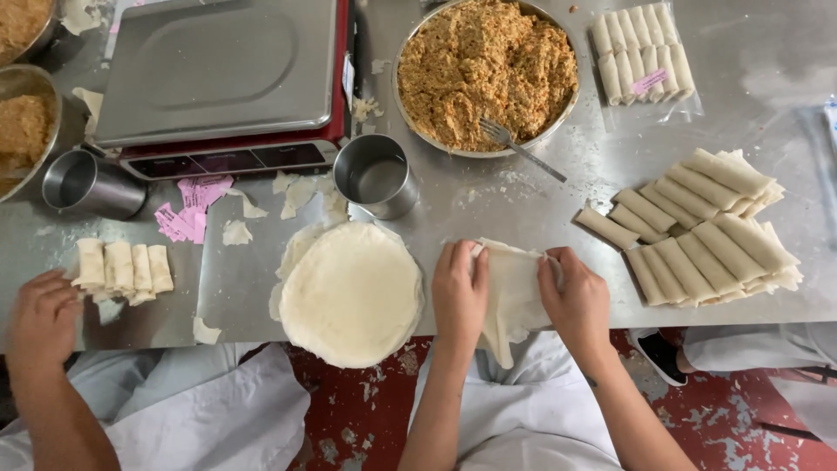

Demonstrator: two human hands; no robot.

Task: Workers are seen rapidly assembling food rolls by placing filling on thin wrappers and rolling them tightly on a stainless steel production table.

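My left hand (459, 292) and my right hand (575, 298) both grip a thin white wrapper sheet (513, 301) at the steel table's near edge. The sheet is folded over at its top and its lower corner hangs past the edge. Just left of my left hand lies a round stack of wrapper sheets (351, 294). A large metal bowl of brown shredded filling (485, 70) with a fork (520, 146) in it stands behind my hands. A pile of finished white rolls (702, 227) lies to the right of my right hand.
A steel cup (376, 175) stands behind the wrapper stack. A red scale with a steel tray (218, 78) sits at the back left, with pink paper slips (187, 209) in front. Another person's hand (41, 318) rests near several rolls (122, 268) at left. A bag of rolls (643, 52) lies at the back right.
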